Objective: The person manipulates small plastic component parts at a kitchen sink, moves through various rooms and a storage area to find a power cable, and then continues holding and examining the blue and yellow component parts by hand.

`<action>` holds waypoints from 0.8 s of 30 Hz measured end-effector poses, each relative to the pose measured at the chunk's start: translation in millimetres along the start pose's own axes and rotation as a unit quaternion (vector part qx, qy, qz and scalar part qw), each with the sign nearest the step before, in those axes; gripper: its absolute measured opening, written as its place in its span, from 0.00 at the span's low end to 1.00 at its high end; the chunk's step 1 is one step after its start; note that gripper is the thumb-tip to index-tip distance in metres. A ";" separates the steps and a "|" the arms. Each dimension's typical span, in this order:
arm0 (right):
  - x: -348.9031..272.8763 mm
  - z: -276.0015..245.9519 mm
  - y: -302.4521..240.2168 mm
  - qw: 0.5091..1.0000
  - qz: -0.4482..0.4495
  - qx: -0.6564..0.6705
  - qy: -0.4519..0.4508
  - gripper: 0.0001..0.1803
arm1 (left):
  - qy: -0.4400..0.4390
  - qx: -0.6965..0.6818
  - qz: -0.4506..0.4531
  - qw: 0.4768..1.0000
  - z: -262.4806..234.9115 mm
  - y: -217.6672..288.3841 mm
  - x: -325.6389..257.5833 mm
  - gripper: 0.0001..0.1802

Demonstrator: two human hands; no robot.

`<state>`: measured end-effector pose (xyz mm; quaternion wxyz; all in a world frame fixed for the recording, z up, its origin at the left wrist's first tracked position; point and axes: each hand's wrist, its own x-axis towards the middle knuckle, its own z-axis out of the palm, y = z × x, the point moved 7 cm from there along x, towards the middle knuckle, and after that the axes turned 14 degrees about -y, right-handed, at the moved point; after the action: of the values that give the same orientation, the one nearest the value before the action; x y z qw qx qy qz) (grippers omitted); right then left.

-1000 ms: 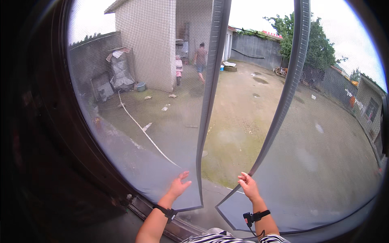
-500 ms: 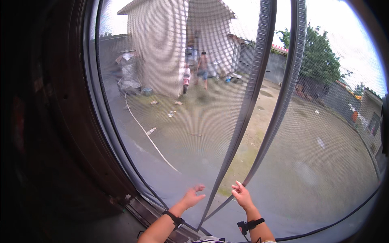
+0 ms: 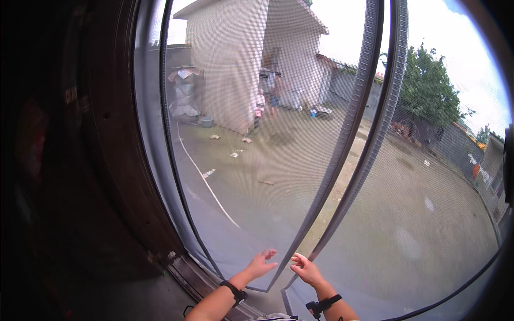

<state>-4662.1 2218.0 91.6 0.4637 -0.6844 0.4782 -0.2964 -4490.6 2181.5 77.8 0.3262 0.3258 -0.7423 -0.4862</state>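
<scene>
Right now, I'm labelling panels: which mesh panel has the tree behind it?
The right mesh panel: the tree shows through it, while the left mesh panel shows the large building.

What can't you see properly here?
In the head view:
What the far person holds: too small, blurred behind the left screen.
The pink thing's left side: hidden by the wall.
Whether the right hand touches the right screen: the hand covers the spot.

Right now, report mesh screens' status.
Left grip open. Right grip at edge of right screen, hold unclear. Left screen narrowly apart; right grip overlaps opening.
</scene>
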 end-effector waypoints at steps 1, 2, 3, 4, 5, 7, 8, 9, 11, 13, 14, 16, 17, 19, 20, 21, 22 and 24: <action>2.2 2.5 0.2 1.000 0.005 0.013 -0.015 0.29 | 0.003 -0.001 0.000 1.000 0.5 -1.3 0.0 0.25; 2.4 6.4 -3.3 0.999 -0.010 0.021 -0.028 0.26 | -0.003 -0.014 -0.008 1.000 3.4 -3.7 -2.6 0.25; 0.5 8.8 -5.9 0.999 -0.008 0.021 -0.031 0.26 | -0.009 -0.026 -0.016 0.999 5.9 -5.9 -4.9 0.26; -1.7 13.1 -9.1 0.999 -0.009 0.013 -0.052 0.23 | -0.007 -0.029 -0.018 0.999 6.9 -7.2 -7.4 0.26; -3.9 17.2 -12.2 0.997 -0.010 0.005 -0.073 0.20 | -0.015 -0.029 -0.021 0.999 9.2 -8.4 -9.9 0.25; -5.6 18.4 -22.9 0.997 -0.004 -0.009 -0.071 0.18 | -0.019 -0.030 -0.027 0.999 11.9 -9.6 -12.8 0.25; -5.7 17.1 -26.7 0.998 0.000 -0.023 -0.066 0.16 | -0.015 -0.021 -0.025 0.999 9.9 -7.4 -11.4 0.25; -5.7 16.8 -28.2 0.997 0.001 -0.023 -0.071 0.16 | -0.011 -0.011 -0.023 1.000 8.3 -4.6 -11.1 0.25; -4.6 12.2 -27.1 0.994 0.024 -0.088 -0.058 0.14 | -0.020 -0.015 -0.029 0.999 8.4 2.6 -11.8 0.25; -0.2 8.3 -13.3 0.993 0.009 -0.107 -0.048 0.13 | -0.032 -0.018 -0.032 0.999 5.2 13.6 -13.8 0.24; 0.3 9.7 -11.2 0.992 0.012 -0.114 -0.048 0.13 | -0.060 0.007 -0.051 0.997 2.0 15.2 -21.6 0.25; -2.5 15.8 -12.2 0.991 0.013 -0.122 -0.051 0.13 | -0.121 0.046 -0.090 0.987 -14.0 4.3 -41.0 0.25; -3.9 19.3 -16.9 0.989 0.008 -0.138 -0.046 0.12 | -0.153 0.060 -0.112 0.980 -29.4 -7.1 -55.5 0.26; -8.8 24.9 -26.7 0.987 0.006 -0.153 -0.039 0.12 | -0.155 0.051 -0.161 0.973 -81.1 5.2 -86.5 0.28; -11.2 36.4 -34.4 0.974 0.031 -0.215 -0.068 0.13 | -0.077 0.072 -0.195 0.975 -122.5 -6.6 -107.2 0.29; -15.1 39.3 -31.9 0.955 0.064 -0.275 -0.085 0.14 | 0.065 0.022 -0.155 0.985 -154.8 33.8 -120.5 0.29; -17.9 46.0 -25.7 0.934 0.097 -0.330 -0.091 0.21 | 0.249 0.034 -0.091 0.964 -196.3 61.4 -145.3 0.24; -21.3 51.5 -10.0 0.925 0.114 -0.351 -0.088 0.22 | 0.436 -0.060 0.016 0.898 -238.6 89.6 -196.1 0.16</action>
<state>-4622.3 2257.0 81.2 0.2643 -0.7676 0.5839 0.0069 -4201.6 2245.2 203.7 0.6435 0.4730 -0.5005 -0.3342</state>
